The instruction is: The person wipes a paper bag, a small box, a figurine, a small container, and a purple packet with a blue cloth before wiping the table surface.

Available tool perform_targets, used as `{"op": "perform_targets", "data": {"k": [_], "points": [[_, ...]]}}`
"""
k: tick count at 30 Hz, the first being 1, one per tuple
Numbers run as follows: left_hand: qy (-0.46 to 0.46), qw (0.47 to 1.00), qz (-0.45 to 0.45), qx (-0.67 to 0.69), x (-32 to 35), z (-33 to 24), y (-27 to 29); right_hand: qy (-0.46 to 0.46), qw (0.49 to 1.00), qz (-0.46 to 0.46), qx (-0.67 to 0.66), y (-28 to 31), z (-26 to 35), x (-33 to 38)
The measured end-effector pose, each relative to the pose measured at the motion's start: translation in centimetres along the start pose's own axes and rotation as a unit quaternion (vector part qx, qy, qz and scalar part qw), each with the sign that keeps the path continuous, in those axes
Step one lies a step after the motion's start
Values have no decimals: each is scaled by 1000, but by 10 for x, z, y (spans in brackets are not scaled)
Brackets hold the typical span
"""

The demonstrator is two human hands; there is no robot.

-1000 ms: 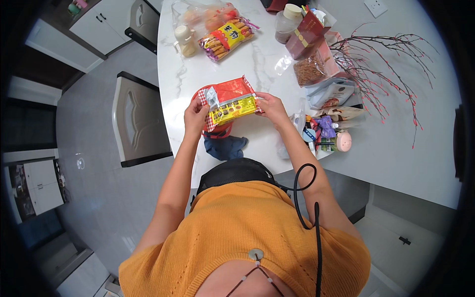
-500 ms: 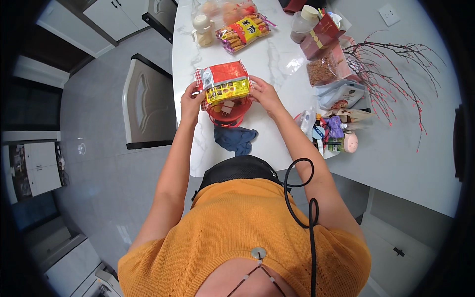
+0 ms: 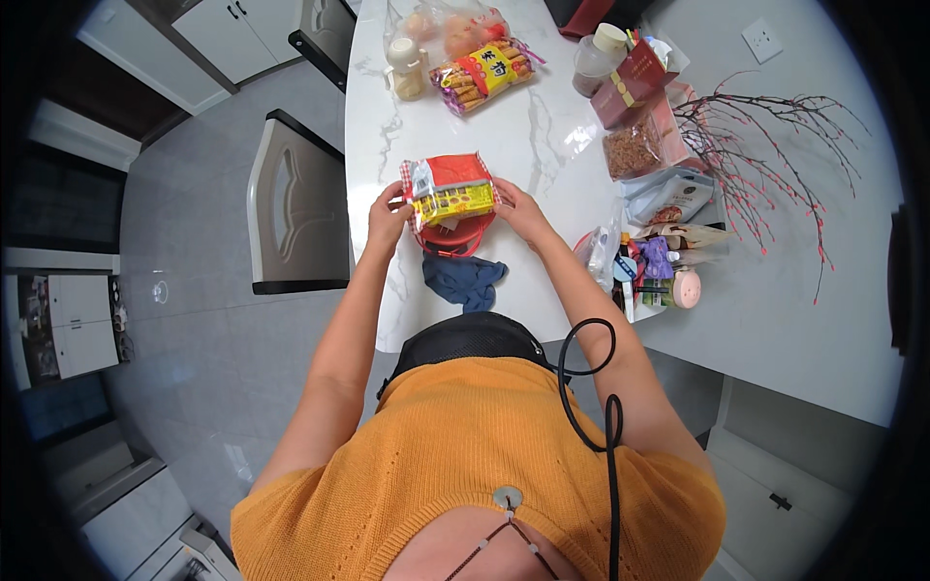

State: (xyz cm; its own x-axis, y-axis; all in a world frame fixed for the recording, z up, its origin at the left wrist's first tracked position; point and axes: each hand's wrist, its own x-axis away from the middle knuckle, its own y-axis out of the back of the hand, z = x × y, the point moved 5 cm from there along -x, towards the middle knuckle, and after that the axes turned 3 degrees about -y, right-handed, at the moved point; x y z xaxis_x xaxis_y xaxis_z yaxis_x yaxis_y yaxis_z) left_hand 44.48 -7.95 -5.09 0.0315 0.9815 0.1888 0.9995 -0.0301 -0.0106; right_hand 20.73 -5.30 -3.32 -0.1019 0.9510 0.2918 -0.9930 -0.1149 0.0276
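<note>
A red and yellow snack packet (image 3: 453,190) with checked ends is held level between my two hands. The fingers of my left hand (image 3: 389,219) are closed on its left end, and those of my right hand (image 3: 522,210) grip the right end. Just below it, a red plastic basket (image 3: 461,243) stands on the white marbled table (image 3: 542,261); the packet covers most of its opening, so little of what lies inside shows. A crumpled dark blue cloth (image 3: 465,279) lies against the basket's near side.
At the far end are a cream bottle (image 3: 407,73), a bag of stick snacks (image 3: 482,77) and a clear bag of round fruit (image 3: 470,34). Boxes, pouches (image 3: 668,197) and small bottles line the right edge by red-budded twigs (image 3: 765,145). A chair (image 3: 295,203) stands left.
Both hands have brought the packet a little nearer to me, and it covers more of the basket. The whole view has shifted slightly.
</note>
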Motion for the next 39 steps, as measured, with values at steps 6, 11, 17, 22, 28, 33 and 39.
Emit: {"op": "perform_targets", "data": {"k": [6, 11, 17, 22, 28, 33, 39], "points": [[81, 991, -68, -86, 8, 47, 14, 53, 971, -202, 116, 26, -29, 25], [167, 984, -29, 52, 9, 49, 1, 54, 959, -105, 258, 6, -40, 73], [199, 980, -2, 9, -3, 73, -1, 265, 873, 47, 406, -38, -39, 99], [195, 977, 36, 71, 0, 73, -2, 289, 840, 133, 439, -65, -33, 96], [208, 964, -24, 162, 6, 76, 23, 294, 788, 183, 509, -85, -41, 89], [191, 956, -59, 213, 20, 56, 53, 238, 804, 114, 533, -49, -73, 76], [171, 949, -80, 251, 28, 62, 76, -14, 845, -247, 474, 35, -95, 94]]}}
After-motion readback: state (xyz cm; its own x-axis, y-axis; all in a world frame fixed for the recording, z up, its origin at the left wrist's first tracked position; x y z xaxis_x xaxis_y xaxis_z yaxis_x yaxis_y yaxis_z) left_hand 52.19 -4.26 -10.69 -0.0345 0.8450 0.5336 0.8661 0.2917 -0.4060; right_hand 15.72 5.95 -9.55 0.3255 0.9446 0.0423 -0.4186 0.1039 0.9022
